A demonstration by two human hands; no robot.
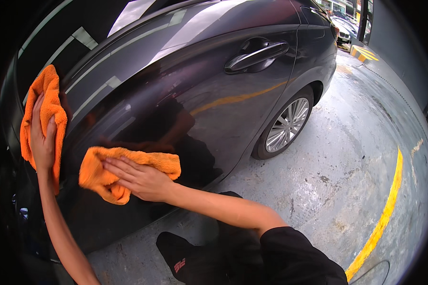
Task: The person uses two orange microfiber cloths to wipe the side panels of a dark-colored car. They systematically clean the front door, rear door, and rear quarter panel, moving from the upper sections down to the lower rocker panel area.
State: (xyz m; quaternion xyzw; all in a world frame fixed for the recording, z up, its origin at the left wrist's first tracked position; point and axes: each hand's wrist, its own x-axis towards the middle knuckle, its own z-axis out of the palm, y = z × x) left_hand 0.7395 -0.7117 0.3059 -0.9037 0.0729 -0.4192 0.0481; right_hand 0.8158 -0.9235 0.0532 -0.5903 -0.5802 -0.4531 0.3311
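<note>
Under my left hand (43, 139) an orange microfibre cloth (51, 87) lies pressed to the side of a dark, glossy car near its window line. My right hand (142, 178) rests flat on a second orange microfibre cloth (160, 161), lower on the car door panel (217, 128). The fingers of this hand spread over the folded fabric, whose left part looks slightly blurred. To the right of both cloths sits the door handle (256, 57), with a bright trim strip. The paint mirrors my arms and a yellow line.
Beyond the door is the rear wheel (287, 124) with a silver multi-spoke rim. A yellow line (381, 228) crosses the worn grey floor (306, 199). A dark wall (399, 46) stands at right, with a yellow-striped block (363, 53) and a parked white car (342, 30) farther off.
</note>
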